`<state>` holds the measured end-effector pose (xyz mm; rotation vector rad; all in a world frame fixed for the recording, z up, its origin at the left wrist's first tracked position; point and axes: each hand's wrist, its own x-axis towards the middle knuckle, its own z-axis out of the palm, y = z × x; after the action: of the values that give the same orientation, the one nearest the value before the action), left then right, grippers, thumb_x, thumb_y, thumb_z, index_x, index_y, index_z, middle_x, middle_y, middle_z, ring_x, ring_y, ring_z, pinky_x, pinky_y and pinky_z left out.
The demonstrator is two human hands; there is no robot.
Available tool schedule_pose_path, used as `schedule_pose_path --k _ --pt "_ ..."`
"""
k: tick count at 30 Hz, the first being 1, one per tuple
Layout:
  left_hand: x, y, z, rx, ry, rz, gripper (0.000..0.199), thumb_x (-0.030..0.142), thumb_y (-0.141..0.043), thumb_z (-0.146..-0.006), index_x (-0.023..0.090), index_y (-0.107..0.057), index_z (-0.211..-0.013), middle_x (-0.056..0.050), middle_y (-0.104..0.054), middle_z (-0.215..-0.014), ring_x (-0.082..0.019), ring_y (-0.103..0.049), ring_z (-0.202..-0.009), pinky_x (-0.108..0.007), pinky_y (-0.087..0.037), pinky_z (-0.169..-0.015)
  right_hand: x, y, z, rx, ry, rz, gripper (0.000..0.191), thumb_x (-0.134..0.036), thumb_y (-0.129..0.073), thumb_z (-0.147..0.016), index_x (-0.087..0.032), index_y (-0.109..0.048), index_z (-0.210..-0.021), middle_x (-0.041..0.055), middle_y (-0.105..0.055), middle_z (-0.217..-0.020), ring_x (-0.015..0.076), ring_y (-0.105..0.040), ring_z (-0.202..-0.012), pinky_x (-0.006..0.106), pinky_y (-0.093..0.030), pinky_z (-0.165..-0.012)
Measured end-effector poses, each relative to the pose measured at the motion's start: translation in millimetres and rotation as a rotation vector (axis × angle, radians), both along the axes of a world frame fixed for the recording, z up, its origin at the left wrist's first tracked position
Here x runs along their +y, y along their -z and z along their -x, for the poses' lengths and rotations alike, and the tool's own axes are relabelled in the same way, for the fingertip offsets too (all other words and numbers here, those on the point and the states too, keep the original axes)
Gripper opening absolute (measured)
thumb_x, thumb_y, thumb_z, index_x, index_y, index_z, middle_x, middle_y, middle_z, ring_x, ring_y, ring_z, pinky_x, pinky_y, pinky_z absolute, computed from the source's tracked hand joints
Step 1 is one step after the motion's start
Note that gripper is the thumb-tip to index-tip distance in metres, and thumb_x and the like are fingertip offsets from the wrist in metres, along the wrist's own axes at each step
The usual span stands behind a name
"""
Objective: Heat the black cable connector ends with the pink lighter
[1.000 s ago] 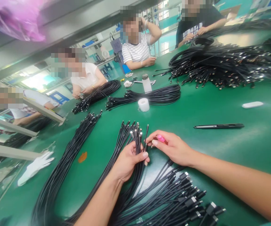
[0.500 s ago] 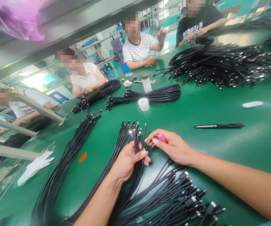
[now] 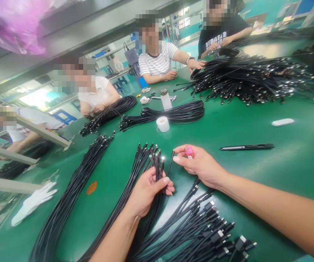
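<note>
My left hand [image 3: 151, 187] is closed around a bunch of black USB cables [image 3: 157, 162], their metal-tipped plugs sticking up above the fingers. Just to the right, the thumb and fingertips of my right hand [image 3: 200, 165] pinch the plug end of one black cable [image 3: 171, 160] that leans away from the bunch. A small pink-capped object [image 3: 189, 152], perhaps a marker, is also tucked in my right hand; most of it is hidden. Beside the left hand's bunch runs another group of cables [image 3: 131, 182]. More cables with plugs [image 3: 208, 225] fan out below my right hand.
Farther left lies a cable bundle [image 3: 77, 182], near a white glove [image 3: 34, 203]. A tape roll [image 3: 162, 124], a bottle [image 3: 166, 100] and a tied bundle [image 3: 184, 112] stand ahead. To the right are a utility knife [image 3: 246, 147] and a large cable pile [image 3: 244, 76]. Co-workers sit opposite.
My right fingertips have moved up and slightly away from my left hand, with the single cable's end between them. Across the table, a co-worker's raised hand has come down onto the large pile.
</note>
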<state>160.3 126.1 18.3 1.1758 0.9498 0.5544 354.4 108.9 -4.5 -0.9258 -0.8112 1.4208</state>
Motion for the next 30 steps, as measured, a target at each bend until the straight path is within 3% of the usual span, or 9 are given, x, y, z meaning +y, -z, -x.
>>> schedule_pose_path --k 4,13,25,30 --pt "-1.3 0.9 -1.2 0.009 0.01 0.011 0.037 0.032 -0.081 -0.072 0.015 -0.05 -0.082 -0.005 -0.069 -0.07 -0.016 -0.067 -0.063 -0.026 -0.052 -0.06 -0.7 -3.2 0.9 0.0 -0.003 0.028 0.047 -0.036 -0.084 -0.065 -0.015 -0.063 -0.101 -0.0023 -0.057 -0.076 0.0019 -0.033 -0.045 0.02 -0.023 -0.039" --pt "-2.7 2.2 -1.4 0.034 0.023 -0.038 0.039 0.025 -0.082 -0.07 0.017 -0.044 -0.077 0.001 -0.063 -0.062 -0.015 -0.064 -0.059 -0.026 -0.051 -0.058 -2.0 -6.7 -0.1 0.009 -0.052 0.006 0.044 -0.033 -0.079 -0.071 -0.014 -0.062 -0.106 0.0097 -0.072 -0.099 0.0013 -0.035 -0.043 0.02 -0.025 -0.039" --pt "-3.1 2.5 -1.2 0.047 0.02 -0.059 0.038 0.025 -0.081 -0.07 0.017 -0.045 -0.077 -0.001 -0.065 -0.062 -0.014 -0.063 -0.058 -0.026 -0.05 -0.059 -2.3 -5.7 0.2 0.011 -0.056 0.004 0.041 -0.032 -0.079 -0.071 -0.015 -0.063 -0.105 0.0084 -0.072 -0.098 0.0018 -0.036 -0.043 0.02 -0.025 -0.039" --pt "-4.0 4.8 -1.1 0.02 0.045 -0.009 0.037 0.029 -0.078 -0.075 0.017 -0.044 -0.08 -0.004 -0.068 -0.068 -0.017 -0.067 -0.063 -0.029 -0.053 -0.06 -1.4 -4.5 0.4 0.027 -0.041 0.015 0.039 -0.031 -0.081 -0.069 -0.014 -0.065 -0.1 0.0007 -0.063 -0.082 0.001 -0.035 -0.044 0.019 -0.024 -0.039"
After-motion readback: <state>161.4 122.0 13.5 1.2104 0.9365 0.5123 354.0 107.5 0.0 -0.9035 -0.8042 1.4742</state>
